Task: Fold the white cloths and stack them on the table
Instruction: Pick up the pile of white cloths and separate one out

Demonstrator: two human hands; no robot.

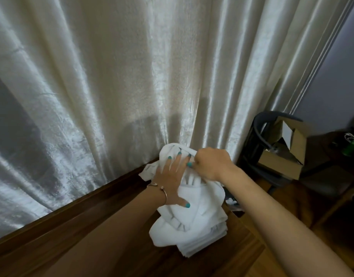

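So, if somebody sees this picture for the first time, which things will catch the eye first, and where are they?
First the two hands at the lower centre: the left hand, with teal nails and a bracelet, lies flat on a rumpled white cloth, while the right hand pinches its far edge. The cloth sits on a stack of folded cloths on the dark wooden table. Behind hangs a large pale curtain, and an open cardboard box stands at the right.
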